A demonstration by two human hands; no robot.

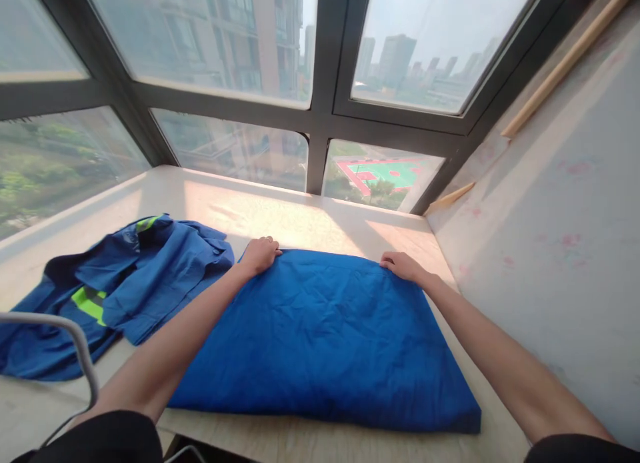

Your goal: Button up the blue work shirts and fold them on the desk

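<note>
A plain blue cloth point(325, 336), perhaps a folded garment, lies spread flat in front of me with light creases across its middle. My left hand point(261, 255) is closed on its far edge near the left corner. At the far right corner, my right hand point(401, 265) pinches the same edge between thumb and fingers. Both arms reach forward along the sides of the cloth. To the left, beside my left forearm, lies a crumpled blue work garment point(160, 269) with yellow-green reflective strips.
The pale sill surface point(240, 206) runs up to dark window frames point(320, 116) ahead. A patterned wall point(560, 249) bounds the right side. At the lower left a grey curved metal tube point(83, 349) juts in, near my left arm.
</note>
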